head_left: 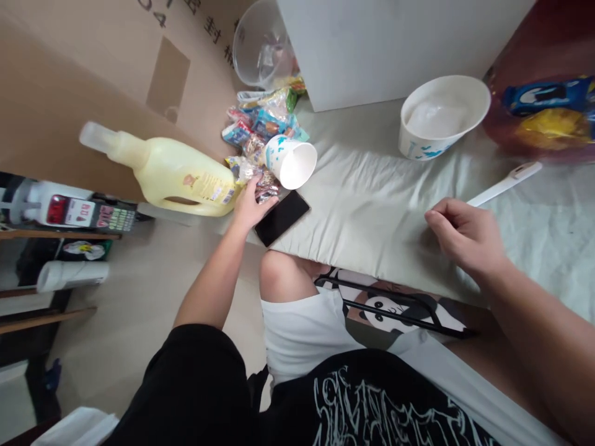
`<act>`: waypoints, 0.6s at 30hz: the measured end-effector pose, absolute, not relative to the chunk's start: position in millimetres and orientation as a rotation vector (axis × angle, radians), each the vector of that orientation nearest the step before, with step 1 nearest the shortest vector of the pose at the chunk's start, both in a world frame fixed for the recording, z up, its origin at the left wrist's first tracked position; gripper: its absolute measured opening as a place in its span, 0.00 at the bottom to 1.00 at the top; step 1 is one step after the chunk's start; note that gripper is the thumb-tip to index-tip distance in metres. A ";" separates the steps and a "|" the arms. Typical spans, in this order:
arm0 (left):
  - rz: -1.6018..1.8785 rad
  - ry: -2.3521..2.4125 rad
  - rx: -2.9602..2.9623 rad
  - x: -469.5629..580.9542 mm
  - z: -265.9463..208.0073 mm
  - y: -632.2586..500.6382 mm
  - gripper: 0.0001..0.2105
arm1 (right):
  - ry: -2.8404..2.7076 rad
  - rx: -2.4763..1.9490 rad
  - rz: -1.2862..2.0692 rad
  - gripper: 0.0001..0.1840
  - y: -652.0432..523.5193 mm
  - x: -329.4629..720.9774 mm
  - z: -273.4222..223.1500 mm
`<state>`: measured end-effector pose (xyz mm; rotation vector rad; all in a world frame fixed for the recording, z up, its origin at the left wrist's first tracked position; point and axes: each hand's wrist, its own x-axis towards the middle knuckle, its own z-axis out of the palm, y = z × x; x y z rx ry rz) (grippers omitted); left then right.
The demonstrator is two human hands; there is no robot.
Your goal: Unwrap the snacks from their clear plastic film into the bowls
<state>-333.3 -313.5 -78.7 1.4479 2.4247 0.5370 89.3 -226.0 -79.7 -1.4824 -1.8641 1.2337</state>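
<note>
My left hand (250, 205) reaches in at the edge of a heap of small wrapped snack packets (267, 121), thumb and forefinger apart, fingertips at the packets. Beside it are a dark phone (282, 218) lying flat, a pale yellow pump-top bottle (186, 176) and a tipped paper cup (292, 162) with blue print. My right hand (469, 235) is closed with curled fingers above the sheet. A slim white stick-like piece (506, 184) with a slot at its end extends from behind it; whether the fingers hold it, I cannot tell.
A white paper bowl (444, 118) stands on the pale sheet (362, 186), near a white box (395, 49). A clear plastic tub (263, 46) leans by a cardboard box (116, 68). Reddish packaging (548, 56) lies at right. Shelves hold a white bucket (74, 275).
</note>
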 end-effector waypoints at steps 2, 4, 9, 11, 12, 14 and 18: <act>0.588 2.445 1.489 -332.3 -83.9 -316.8 0.34 | -1.883 -1.533 1.203 0.15 -233.6 85.9 -83.0; 0.621 2.475 1.526 -329.8 -86.6 -319.8 0.33 | -1.922 -1.568 1.130 0.14 -240.8 80.8 -85.9; 0.783 2.527 1.516 -326.8 -75.1 -327.0 0.35 | -2.009 -1.608 0.906 0.14 -250.5 65.4 -89.2; 0.911 2.526 1.531 -327.6 -62.9 -332.3 0.35 | -2.022 -1.607 0.849 0.14 -252.2 62.3 -90.5; 0.976 2.521 1.544 -327.5 -55.6 -335.5 0.34 | -2.021 -1.603 0.828 0.14 -252.8 61.9 -91.8; 1.080 2.495 1.591 -324.2 -40.1 -341.9 0.33 | -2.007 -1.593 0.804 0.16 -253.1 62.7 -95.5; 1.135 2.378 1.786 -292.3 -13.8 -346.9 0.33 | -1.962 -1.568 0.804 0.18 -251.3 66.3 -103.4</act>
